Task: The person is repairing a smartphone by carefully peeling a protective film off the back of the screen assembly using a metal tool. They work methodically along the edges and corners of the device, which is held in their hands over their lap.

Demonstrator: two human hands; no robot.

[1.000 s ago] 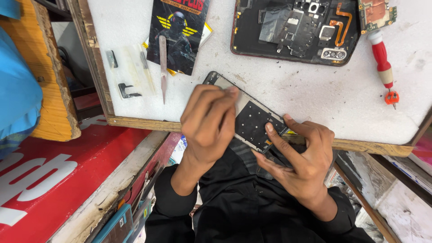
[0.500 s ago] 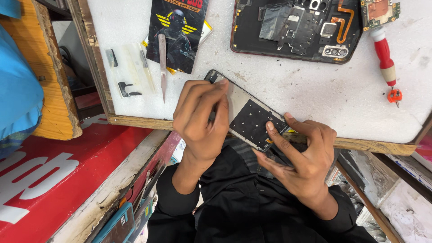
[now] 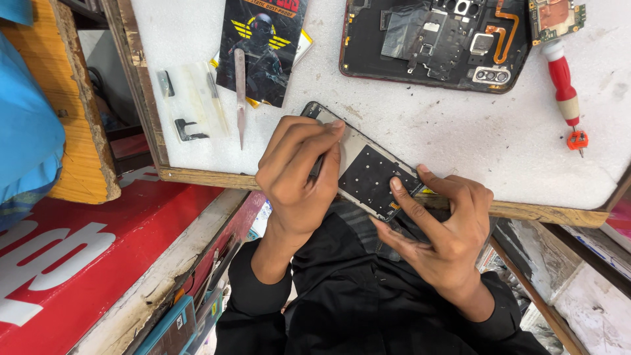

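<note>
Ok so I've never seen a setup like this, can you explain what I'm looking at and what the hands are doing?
This is one view from a camera worn on a person's head, looking down at their own bare hands. The left hand presses on a flat phone panel at the edge of a white worktop; whether it grips a tool is unclear. The right hand steadies the panel's near end. Farther back lie an opened phone body, a red screwdriver, a slim metal tool, small metal parts and a dark printed packet.
</note>
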